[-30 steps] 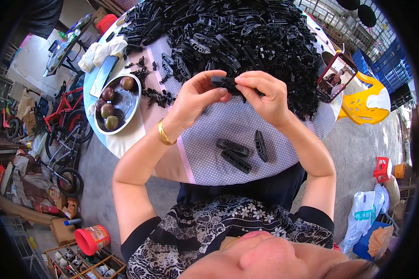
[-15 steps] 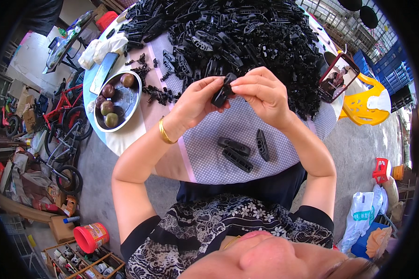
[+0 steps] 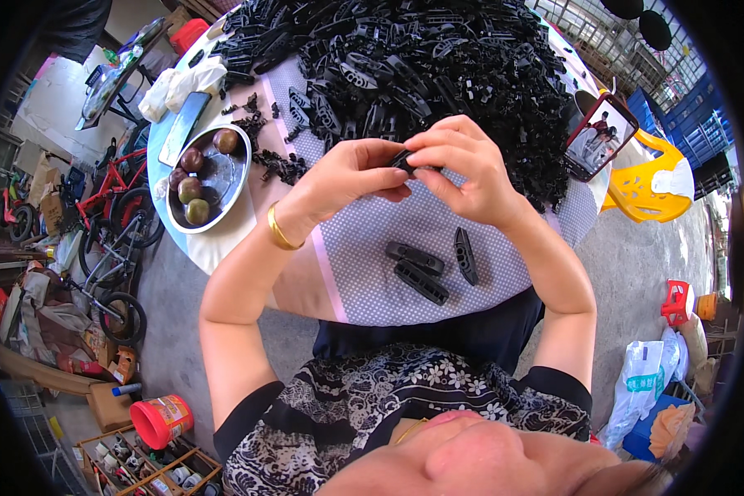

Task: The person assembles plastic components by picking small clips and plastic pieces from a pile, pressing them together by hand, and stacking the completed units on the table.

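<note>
Both hands meet above the round table, just in front of a large heap of black plastic parts (image 3: pixel 405 66). Between the fingertips of my left hand (image 3: pixel 357 172) and my right hand (image 3: pixel 463 169) is a small black plastic part (image 3: pixel 403 160), mostly covered by the fingers. My left thumb and fingers are closed on it from one side; my right fingers pinch it from the other. Nearer to me, three long, boat-shaped black plastic pieces (image 3: pixel 422 283) lie apart from the heap on the dotted cloth (image 3: pixel 364 293).
An oval metal dish (image 3: pixel 238 197) of round dark fruit stands on the left, beside small loose black bits (image 3: pixel 281 168). A phone (image 3: pixel 601 136) leans upright at the right edge, near a yellow plastic chair (image 3: pixel 653 186). Bicycles (image 3: pixel 112 248) stand left of the table.
The black part has been turned from a tilted, raised position to a flatter one between my hands. Both hands have shifted slightly, and my fingers now cover more of it.
</note>
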Demonstrator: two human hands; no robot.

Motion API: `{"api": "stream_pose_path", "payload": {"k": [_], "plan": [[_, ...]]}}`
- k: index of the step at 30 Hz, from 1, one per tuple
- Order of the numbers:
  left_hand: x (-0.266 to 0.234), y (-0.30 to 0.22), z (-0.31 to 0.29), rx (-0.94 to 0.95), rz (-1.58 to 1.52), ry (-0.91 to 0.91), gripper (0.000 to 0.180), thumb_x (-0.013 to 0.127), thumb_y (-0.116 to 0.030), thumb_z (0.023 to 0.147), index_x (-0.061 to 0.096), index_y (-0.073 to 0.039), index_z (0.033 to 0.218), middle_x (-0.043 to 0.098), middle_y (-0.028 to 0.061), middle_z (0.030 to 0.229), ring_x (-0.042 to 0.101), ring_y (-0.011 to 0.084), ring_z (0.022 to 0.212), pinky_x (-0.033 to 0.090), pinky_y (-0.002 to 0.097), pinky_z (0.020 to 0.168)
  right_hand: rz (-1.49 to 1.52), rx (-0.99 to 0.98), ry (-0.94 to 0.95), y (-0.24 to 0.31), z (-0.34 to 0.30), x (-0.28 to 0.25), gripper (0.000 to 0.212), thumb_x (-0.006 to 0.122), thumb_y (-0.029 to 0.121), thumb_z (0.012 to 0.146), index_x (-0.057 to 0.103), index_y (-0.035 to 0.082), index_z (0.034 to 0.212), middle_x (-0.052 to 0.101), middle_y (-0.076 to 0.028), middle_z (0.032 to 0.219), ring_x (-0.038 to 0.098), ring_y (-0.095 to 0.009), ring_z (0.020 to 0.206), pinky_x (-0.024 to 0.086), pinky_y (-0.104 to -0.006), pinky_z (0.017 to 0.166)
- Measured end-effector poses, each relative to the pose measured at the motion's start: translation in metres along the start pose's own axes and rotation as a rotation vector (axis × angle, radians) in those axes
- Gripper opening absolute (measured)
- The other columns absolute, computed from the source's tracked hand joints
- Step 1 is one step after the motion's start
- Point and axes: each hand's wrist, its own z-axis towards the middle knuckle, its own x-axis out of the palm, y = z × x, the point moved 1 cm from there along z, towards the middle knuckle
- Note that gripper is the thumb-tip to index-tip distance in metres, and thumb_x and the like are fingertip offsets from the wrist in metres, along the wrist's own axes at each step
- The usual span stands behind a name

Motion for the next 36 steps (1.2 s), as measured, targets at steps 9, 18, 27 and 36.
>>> {"api": "stream_pose_path", "payload": {"k": [9,18,27,36], "plan": [[0.013,0.008,-0.002,0.247,0.680,-0.173,0.034,0.063,-0.002,0.081,0.057,0.006,0.114,0.064,0.0040,0.088,0.055,0.0043,0.075,0.047,0.0198,0.065,0.653,0.863,0.252,-0.016,-0.013,0.002,0.017,0.073,0.008,0.074,0.068,-0.002,0.087,0.067,-0.005,0.074,0.062,-0.009,0.068,0.050,-0.0220,0.064],[0.016,0.016,-0.003,0.258,0.769,0.071,0.041,0.062,-0.008,0.080,0.054,0.001,0.120,0.066,0.0106,0.092,0.061,0.0124,0.084,0.050,0.0277,0.074,0.627,0.960,0.228,-0.036,-0.006,-0.016,0.026,0.069,0.028,0.081,0.069,0.002,0.082,0.063,-0.003,0.065,0.056,-0.008,0.056,0.046,-0.0220,0.054],[-0.037,0.000,0.016,0.539,1.259,-0.854,0.038,0.072,-0.032,0.077,0.060,-0.001,0.098,0.057,0.0070,0.067,0.057,0.0185,0.064,0.046,0.0306,0.060,-0.364,0.480,0.528,-0.018,-0.023,0.006,0.024,0.069,0.026,0.074,0.061,0.005,0.080,0.064,-0.012,0.074,0.063,-0.029,0.071,0.049,-0.0382,0.062],[-0.106,0.029,0.038,0.420,0.633,-0.771,0.041,0.069,-0.024,0.080,0.055,0.003,0.108,0.063,0.0102,0.083,0.062,0.0207,0.073,0.050,0.0301,0.069,-0.057,0.480,0.293,-0.014,-0.016,-0.001,0.027,0.064,0.007,0.077,0.061,0.002,0.103,0.057,-0.009,0.075,0.055,-0.019,0.063,0.045,-0.0295,0.060]]}}
